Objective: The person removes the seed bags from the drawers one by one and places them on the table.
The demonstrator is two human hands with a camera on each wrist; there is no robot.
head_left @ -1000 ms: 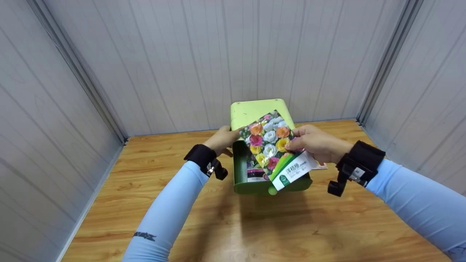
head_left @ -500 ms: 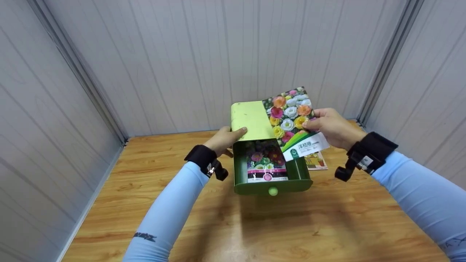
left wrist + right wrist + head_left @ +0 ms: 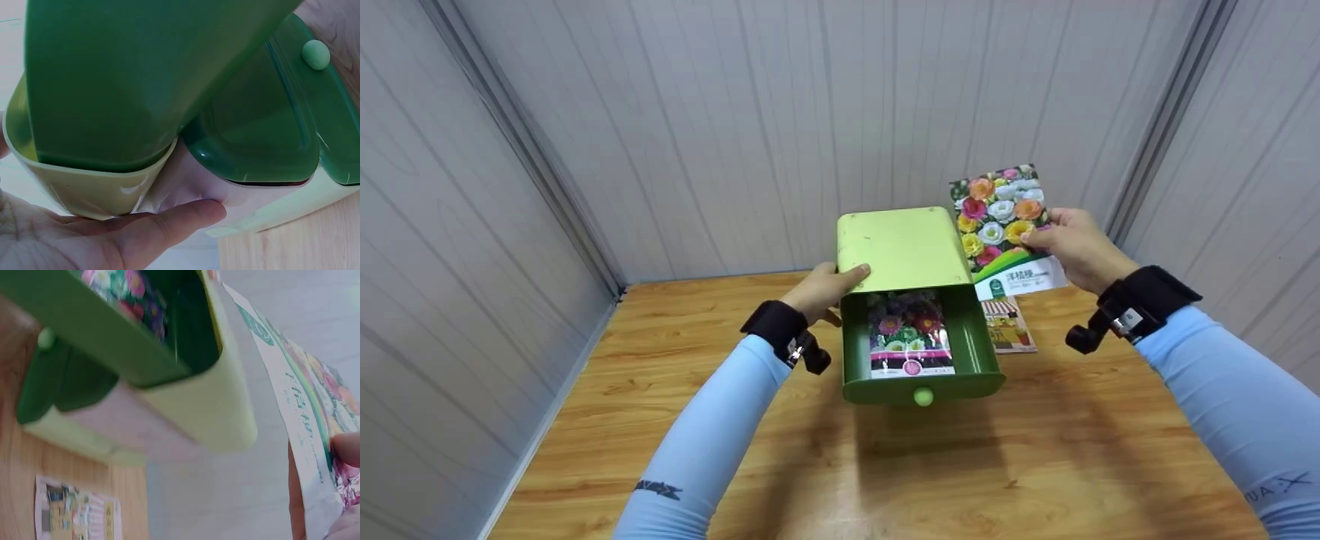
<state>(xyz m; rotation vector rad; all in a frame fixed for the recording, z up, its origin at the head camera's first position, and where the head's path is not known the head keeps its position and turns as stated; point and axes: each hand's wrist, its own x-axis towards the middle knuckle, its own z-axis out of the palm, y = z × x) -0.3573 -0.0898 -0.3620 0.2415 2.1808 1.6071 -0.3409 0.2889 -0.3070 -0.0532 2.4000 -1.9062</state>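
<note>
A flower-picture seed packet [image 3: 1005, 232], with a white label strip along its bottom, is pinched by the right hand [image 3: 1080, 244] between thumb and fingers. It hangs in the air to the right of a small drawer cabinet [image 3: 904, 247] with a pale yellow top. The left hand [image 3: 825, 291] rests on the cabinet's left side, its thumb on the top; in the left wrist view its fingers [image 3: 174, 225] lie straight along the side wall. The green top drawer [image 3: 975, 330] is pulled out. Inside lies another flower packet [image 3: 910, 337] with a pink band.
A printed card [image 3: 1006, 326] with a striped awning picture lies on the wooden table [image 3: 697, 390], right of the cabinet. In the left wrist view, a lower green drawer [image 3: 259, 112] and a round light-green knob [image 3: 316, 54] show. A pale panel wall [image 3: 720, 135] stands behind.
The right hand has moved the seed packet up and to the right, from over the open drawer to beside the cabinet. The packet inside the drawer is uncovered. The left hand stays in place.
</note>
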